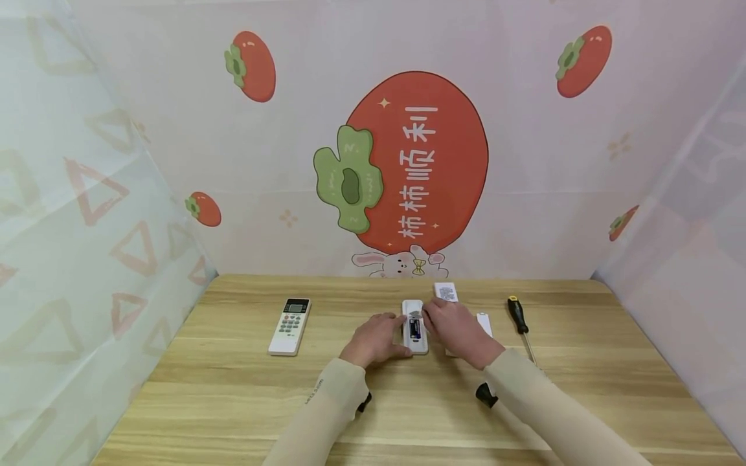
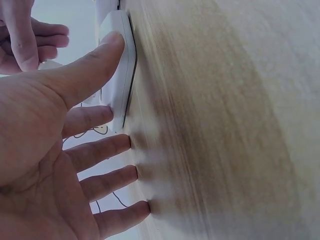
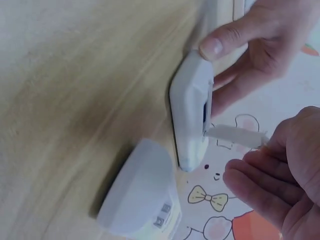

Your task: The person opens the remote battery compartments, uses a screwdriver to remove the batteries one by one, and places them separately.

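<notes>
A white remote control (image 1: 416, 348) lies back side up on the wooden table, its battery compartment uncovered with a dark battery (image 1: 414, 329) inside. My left hand (image 1: 375, 341) steadies it from the left: the thumb presses near its close end and the forefinger touches its side. In the left wrist view the other fingers are straight, their tips resting on the table. Above the compartment, my right hand (image 1: 456, 327) pinches the end of a thin pale strip (image 3: 235, 135) that slants up from the remote. Whether the strip is a cover or a tab I cannot tell.
Another remote (image 1: 289, 327) lies face up at the left. Behind my right hand is a white device (image 1: 445, 291) with a printed label, and a white cover (image 1: 484, 322) lies beside the wrist. A screwdriver (image 1: 516, 314) is at the right. Black handles (image 1: 486, 395) poke out near both sleeves.
</notes>
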Demonstrator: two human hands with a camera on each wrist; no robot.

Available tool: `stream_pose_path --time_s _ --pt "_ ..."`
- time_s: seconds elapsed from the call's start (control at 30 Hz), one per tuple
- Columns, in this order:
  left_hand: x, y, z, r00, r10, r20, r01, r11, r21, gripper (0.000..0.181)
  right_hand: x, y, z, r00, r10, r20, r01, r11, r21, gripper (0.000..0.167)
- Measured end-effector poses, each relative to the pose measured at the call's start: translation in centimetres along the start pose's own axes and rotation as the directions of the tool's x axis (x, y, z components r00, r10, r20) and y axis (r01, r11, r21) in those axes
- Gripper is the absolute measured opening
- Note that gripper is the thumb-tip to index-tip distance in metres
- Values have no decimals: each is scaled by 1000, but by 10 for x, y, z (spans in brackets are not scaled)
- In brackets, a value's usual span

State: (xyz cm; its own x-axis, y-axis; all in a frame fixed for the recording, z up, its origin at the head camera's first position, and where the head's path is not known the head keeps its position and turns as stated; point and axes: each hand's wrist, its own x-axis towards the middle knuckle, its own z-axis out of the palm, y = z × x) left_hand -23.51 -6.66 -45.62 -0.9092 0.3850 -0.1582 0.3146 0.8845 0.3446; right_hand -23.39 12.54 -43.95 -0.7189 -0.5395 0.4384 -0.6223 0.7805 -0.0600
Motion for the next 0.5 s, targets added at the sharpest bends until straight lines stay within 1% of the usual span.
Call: stream_pose_path --time_s 0.07,0.17,0.23,0.3,0.4,0.5 --pt "0 0 0 1000 1 -1 -1 1000 2 76 0 3 0 1000 22 -6 -22 1000 -2 8" --pt "0 0 -1 1000 -5 -2 5 1000 4 75 1 6 -3 997 70 26 -70 997 20 9" --pt "0 0 0 1000 -10 -2 10 1000 2 75 0 7 -5 995 88 41 -89 996 31 10" --pt "0 0 -1 1000 -11 -3 11 1000 2 75 0 8 -8 993 105 49 -108 993 50 10" --pt "1 0 -1 1000 -7 0 7 1000 8 75 -2 9 -12 992 120 36 -123 989 81 8" --pt "1 0 -1 1000 -3 2 3 1000 13 75 -4 9 -19 987 157 46 -162 978 131 9"
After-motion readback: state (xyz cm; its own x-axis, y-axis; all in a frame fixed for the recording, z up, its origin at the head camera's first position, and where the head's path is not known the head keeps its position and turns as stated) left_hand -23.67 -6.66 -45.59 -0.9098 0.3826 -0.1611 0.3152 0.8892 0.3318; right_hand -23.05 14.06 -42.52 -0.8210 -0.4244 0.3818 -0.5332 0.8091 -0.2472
